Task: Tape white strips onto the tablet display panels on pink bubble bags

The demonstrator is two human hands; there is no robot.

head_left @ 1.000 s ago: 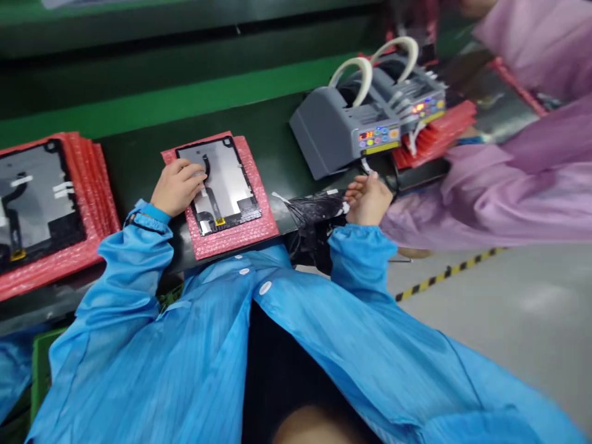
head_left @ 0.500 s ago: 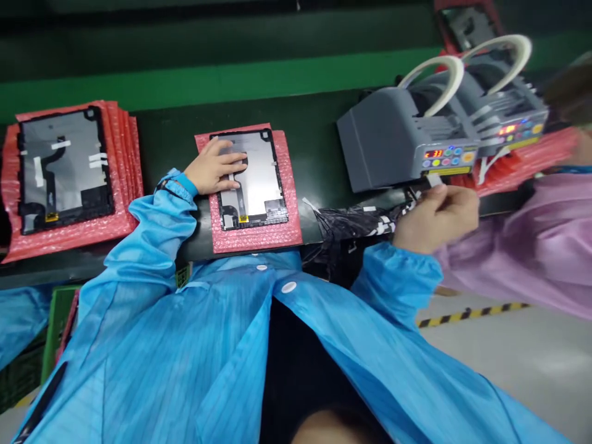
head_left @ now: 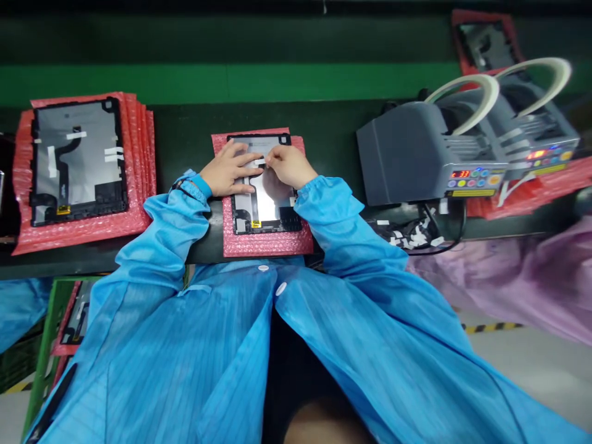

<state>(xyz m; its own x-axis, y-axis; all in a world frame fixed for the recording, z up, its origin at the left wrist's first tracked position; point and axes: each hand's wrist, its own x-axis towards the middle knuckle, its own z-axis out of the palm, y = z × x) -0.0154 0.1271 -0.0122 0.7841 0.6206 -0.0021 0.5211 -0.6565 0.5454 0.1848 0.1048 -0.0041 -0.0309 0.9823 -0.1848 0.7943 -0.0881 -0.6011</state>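
A tablet screen panel (head_left: 268,203) with a black frame and a dark flex cable lies on pink bubble wrap (head_left: 268,245) in front of me. My left hand (head_left: 231,169) rests on its left side, fingers spread over the panel. My right hand (head_left: 289,166) pinches one end of a short piece of white tape (head_left: 259,162) at the upper middle of the panel, over the cable's top end. Whether the tape is fully pressed down I cannot tell. Part of the cable is covered by my left fingers.
Another taped panel (head_left: 78,160) tops a stack of pink bubble-wrap sheets at left. Two grey tape dispensers (head_left: 416,154) with white tape rolls stand at right. Tape scraps (head_left: 416,234) lie by the table edge. A co-worker's pink sleeve (head_left: 518,277) is at far right.
My right hand has moved left from the tape dispenser to the panel, carrying the piece of white tape. My left hand has stayed on the panel. The view has shifted slightly.
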